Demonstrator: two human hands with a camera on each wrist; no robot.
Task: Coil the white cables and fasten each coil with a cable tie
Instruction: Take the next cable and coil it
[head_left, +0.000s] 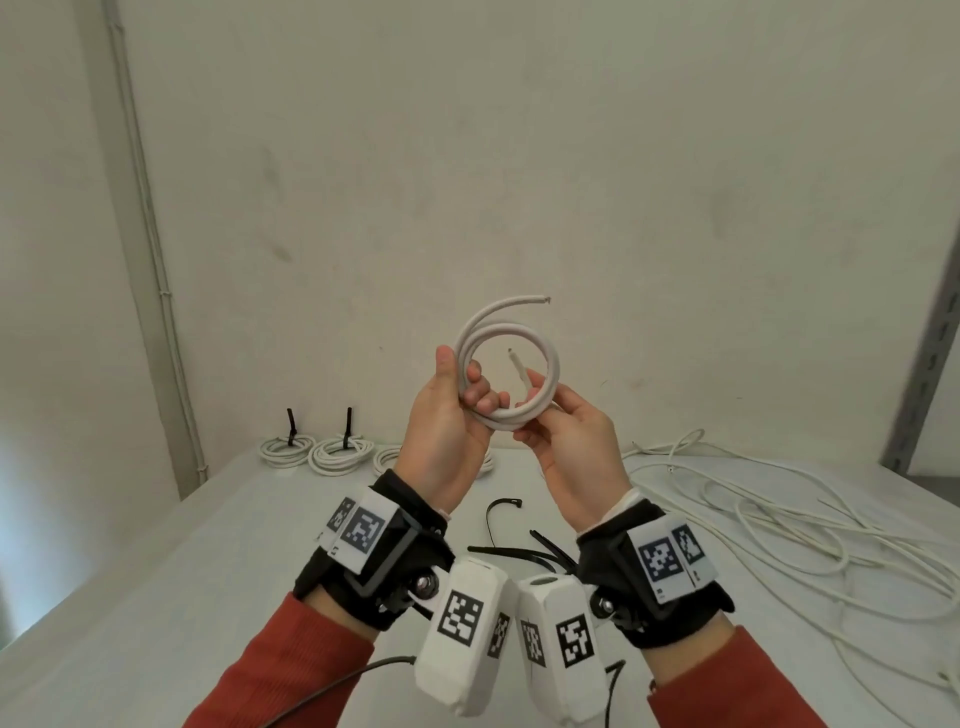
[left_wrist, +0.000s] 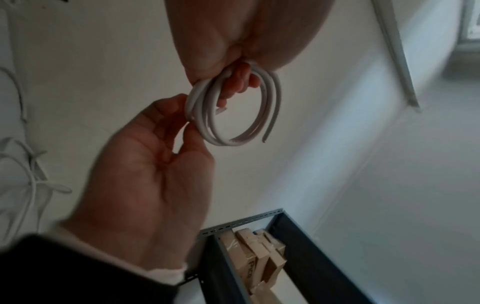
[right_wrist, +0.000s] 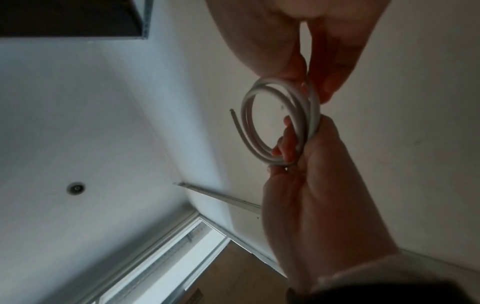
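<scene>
I hold a small coil of white cable (head_left: 551, 364) up in the air above the table (head_left: 156, 571). My left hand (head_left: 457, 400) grips the coil's left side, thumb outside and fingers curled through the loop. My right hand (head_left: 545, 434) pinches the coil's lower right edge between thumb and fingertips. One cut end (head_left: 543, 299) sticks out over the top; the other end (head_left: 517, 364) points up inside the loop. The left wrist view shows the coil (left_wrist: 275, 102) under my left hand (left_wrist: 233, 41). The right wrist view shows the coil (right_wrist: 249, 107) under my right hand (right_wrist: 285, 30). Black cable ties (head_left: 540, 551) lie on the table under my wrists.
Three tied coils (head_left: 337, 452) lie in a row at the table's back left, against the wall. Loose white cables (head_left: 753, 509) sprawl over the table's right side. A single curved black tie (head_left: 501, 512) lies mid-table. A metal shelf upright (head_left: 930, 338) stands at the right.
</scene>
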